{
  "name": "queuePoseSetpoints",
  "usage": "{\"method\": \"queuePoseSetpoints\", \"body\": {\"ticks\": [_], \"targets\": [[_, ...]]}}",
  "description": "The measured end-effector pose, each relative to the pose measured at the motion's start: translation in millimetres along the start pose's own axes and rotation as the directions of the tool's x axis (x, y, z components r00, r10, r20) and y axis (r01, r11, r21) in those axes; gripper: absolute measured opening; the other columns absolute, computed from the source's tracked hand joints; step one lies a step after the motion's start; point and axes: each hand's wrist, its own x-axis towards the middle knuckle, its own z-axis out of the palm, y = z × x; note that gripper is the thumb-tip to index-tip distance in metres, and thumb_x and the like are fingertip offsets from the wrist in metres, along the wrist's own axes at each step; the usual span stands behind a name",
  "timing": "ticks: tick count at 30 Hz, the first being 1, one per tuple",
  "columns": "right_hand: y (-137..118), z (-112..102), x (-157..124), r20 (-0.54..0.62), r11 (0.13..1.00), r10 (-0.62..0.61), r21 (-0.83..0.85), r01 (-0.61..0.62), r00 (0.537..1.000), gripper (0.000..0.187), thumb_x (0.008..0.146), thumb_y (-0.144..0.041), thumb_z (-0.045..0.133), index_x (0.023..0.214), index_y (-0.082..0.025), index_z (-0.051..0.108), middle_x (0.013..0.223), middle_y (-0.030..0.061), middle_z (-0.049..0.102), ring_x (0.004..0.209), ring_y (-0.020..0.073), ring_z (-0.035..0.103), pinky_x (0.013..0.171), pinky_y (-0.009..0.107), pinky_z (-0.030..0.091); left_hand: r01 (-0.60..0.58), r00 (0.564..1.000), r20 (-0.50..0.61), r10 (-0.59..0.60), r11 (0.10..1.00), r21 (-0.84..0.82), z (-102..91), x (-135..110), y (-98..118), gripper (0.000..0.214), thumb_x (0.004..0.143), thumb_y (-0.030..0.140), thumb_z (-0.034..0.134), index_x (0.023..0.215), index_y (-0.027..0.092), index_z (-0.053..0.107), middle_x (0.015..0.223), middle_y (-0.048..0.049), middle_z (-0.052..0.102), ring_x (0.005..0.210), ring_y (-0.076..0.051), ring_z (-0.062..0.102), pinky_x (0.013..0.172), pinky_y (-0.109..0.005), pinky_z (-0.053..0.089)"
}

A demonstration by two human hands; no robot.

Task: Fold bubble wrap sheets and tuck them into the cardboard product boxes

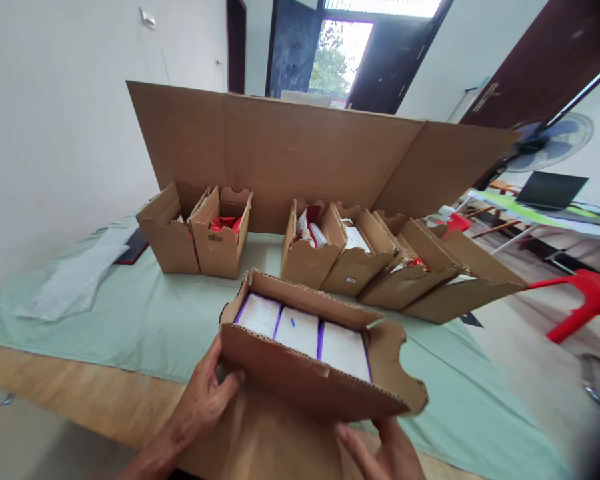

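Between my two hands is a cardboard box (290, 373), open at the top and turned lengthwise at the table's front. Three white tissue packs (297, 330) with purple edges stand in a row inside it. My left hand (207, 387) grips the box's left end, its thumb on the near wall and its other fingers partly hidden. My right hand (380, 450) holds the lower right part from below, the thumb in front and the fingertips behind the cardboard.
Two cardboard bins (219, 250) stand at the back left, and several more bins (313, 260) at the back right, before a tall cardboard panel (300, 143). Bubble wrap (75, 283) lies on the green cloth (180, 300). A red stool (587, 300) and fan (555, 143) are at right.
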Motion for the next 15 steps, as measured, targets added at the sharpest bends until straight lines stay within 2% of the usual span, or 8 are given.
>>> {"method": "queuePoseSetpoints", "body": {"ticks": [2,4,8,11,15], "targets": [[-14.9,9.4,31.3,-0.006,1.0,-0.019,0.014,0.019,1.0,0.039,0.081,-0.058,0.065,0.099,-0.024,0.07,0.094,0.0115,0.079,0.088,0.0349,0.076,0.078,0.046,0.063,-0.016,1.0,-0.019,0.016,1.0,-0.007,-1.2,15.9,2.9,0.047,0.088,0.03,0.059,0.134,0.02,0.058,0.129,-0.0115,0.07,0.119,-0.028,0.066,0.098,-0.039,0.056],[-26.1,17.7,68.2,0.008,0.997,-0.041,0.068,0.04,0.999,0.039,0.08,-0.057,0.064,0.099,-0.023,0.066,0.09,0.0102,0.079,0.081,0.032,0.076,0.072,0.043,0.062,-0.043,0.998,-0.055,0.044,0.999,0.01,-5.6,39.4,3.6,0.047,0.085,0.029,0.059,0.131,0.018,0.059,0.123,-0.0102,0.072,0.114,-0.026,0.068,0.097,-0.039,0.055],[-32.5,37.2,126.6,0.021,0.973,-0.095,0.213,0.088,0.995,0.04,0.08,-0.054,0.064,0.105,-0.023,0.06,0.102,0.0119,0.077,0.084,0.0287,0.076,0.068,0.04,0.061,-0.095,0.989,-0.109,0.1,0.994,0.053,-13.6,86.5,3.5,0.055,0.079,0.028,0.06,0.133,0.017,0.056,0.125,-0.0094,0.072,0.113,-0.025,0.067,0.098,-0.039,0.054],[-23.9,51.7,141.6,-0.042,0.957,-0.112,0.263,0.119,0.993,0.038,0.082,-0.053,0.062,0.105,-0.024,0.058,0.106,0.012,0.076,0.087,0.0267,0.075,0.071,0.038,0.061,-0.116,0.983,-0.13,0.127,0.989,0.088,-12.0,101.5,3.3,0.062,0.08,0.026,0.059,0.141,0.017,0.052,0.133,-0.0103,0.069,0.118,-0.025,0.065,0.101,-0.039,0.053],[-5.5,63.1,141.2,-0.056,0.975,-0.044,0.215,0.055,0.997,0.044,0.077,-0.057,0.063,0.105,-0.024,0.059,0.101,0.0118,0.077,0.089,0.03,0.075,0.072,0.039,0.06,-0.097,0.981,-0.152,0.124,0.979,0.177,-4.0,95.7,-0.5,0.065,0.082,0.023,0.057,0.146,0.015,0.049,0.134,-0.0114,0.069,0.117,-0.025,0.066,0.102,-0.041,0.053]]}}
